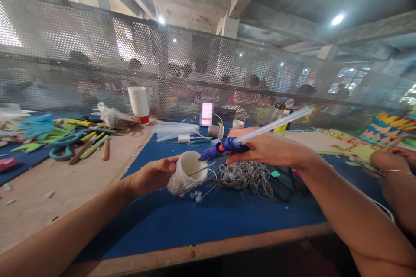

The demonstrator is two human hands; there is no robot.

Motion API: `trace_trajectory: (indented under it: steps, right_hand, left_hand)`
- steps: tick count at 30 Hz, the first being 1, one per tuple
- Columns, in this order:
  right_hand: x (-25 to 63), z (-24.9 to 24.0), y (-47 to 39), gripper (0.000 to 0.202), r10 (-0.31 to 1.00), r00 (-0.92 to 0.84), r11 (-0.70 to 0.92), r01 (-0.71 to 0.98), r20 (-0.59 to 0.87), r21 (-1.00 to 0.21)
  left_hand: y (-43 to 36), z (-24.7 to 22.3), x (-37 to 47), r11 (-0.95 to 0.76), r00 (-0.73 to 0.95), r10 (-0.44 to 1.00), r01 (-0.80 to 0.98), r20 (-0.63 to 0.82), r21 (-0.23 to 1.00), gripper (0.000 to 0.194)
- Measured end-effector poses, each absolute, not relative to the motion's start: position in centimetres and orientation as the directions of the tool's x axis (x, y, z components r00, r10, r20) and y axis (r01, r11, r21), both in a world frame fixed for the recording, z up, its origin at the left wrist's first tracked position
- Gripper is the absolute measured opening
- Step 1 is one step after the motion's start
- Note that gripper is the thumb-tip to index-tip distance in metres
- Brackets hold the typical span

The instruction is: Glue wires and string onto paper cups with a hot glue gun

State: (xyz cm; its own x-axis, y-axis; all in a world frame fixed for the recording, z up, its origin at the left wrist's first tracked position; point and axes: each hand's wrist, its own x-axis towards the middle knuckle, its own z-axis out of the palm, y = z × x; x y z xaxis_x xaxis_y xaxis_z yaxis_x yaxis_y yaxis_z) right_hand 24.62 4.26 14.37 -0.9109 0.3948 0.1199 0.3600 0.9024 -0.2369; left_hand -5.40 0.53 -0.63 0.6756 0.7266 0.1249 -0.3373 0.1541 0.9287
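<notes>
My left hand is wrapped round a white paper cup whose outside looks covered in cord. The cup is tilted, its open mouth facing up and toward the right. In my right hand is a blue hot glue gun, with a long clear glue stick rising from its back. The gun's nozzle is at the cup's rim; whether it touches, I cannot tell. A strand of grey cord runs across the cup's mouth. Under my right hand lies a tangled heap of grey cord.
A stack of paper cups stands at the back left. Blue-handled scissors and several tools lie to the left. Clear glue sticks and a spool rest behind the cup. Another person's arm is at the right. A perforated metal screen borders the table.
</notes>
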Motion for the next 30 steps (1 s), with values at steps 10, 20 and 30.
trace_trajectory:
  steps: [10,20,30]
  right_hand:
    - [24.63,14.09,4.51,0.036,0.394,-0.911,0.906,0.362,0.124,-0.219]
    - [24.30,13.59,4.68,0.035,0.403,-0.905,0.905,0.373,0.134,-0.204]
    - [24.20,13.90,4.46,0.034,0.393,-0.911,0.914,0.373,0.126,-0.158]
  left_hand:
    - [0.63,-0.66,-5.47,0.160,0.658,0.744,-0.342,0.114,0.926,0.061]
    - [0.91,-0.72,-5.51,0.146,0.670,0.731,-0.342,0.131,0.928,0.064]
    - [0.91,-0.70,-5.49,0.149,0.667,0.735,-0.339,0.126,0.929,0.058]
